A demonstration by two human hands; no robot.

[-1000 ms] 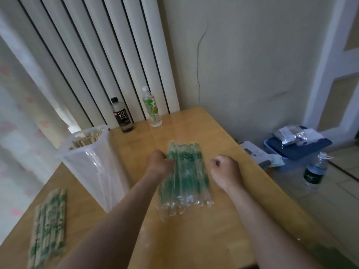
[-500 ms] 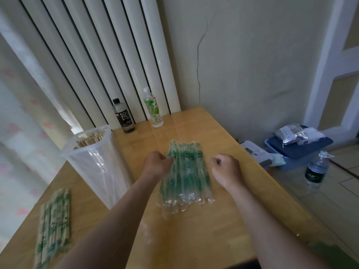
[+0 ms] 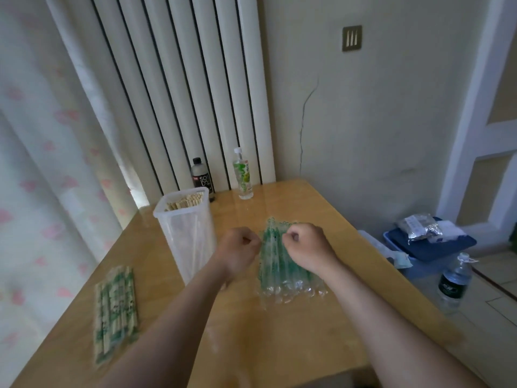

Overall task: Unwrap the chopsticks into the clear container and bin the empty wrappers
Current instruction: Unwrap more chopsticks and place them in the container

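The wrappers are pinched at their far edge by left hand and right hand, seemingly for lifting.

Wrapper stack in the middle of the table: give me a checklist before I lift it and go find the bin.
1. Left hand and right hand at the wrapper stack far end: ok.
2. Grip closed on the wrappers: cannot tell.
3. Wrappers empty: near ends look clear, ok.
4. Clear container upright: ok.
5. Bin in view: not ok.
6. All chopsticks unwrapped: not ok, wrapped bundle lies at left.
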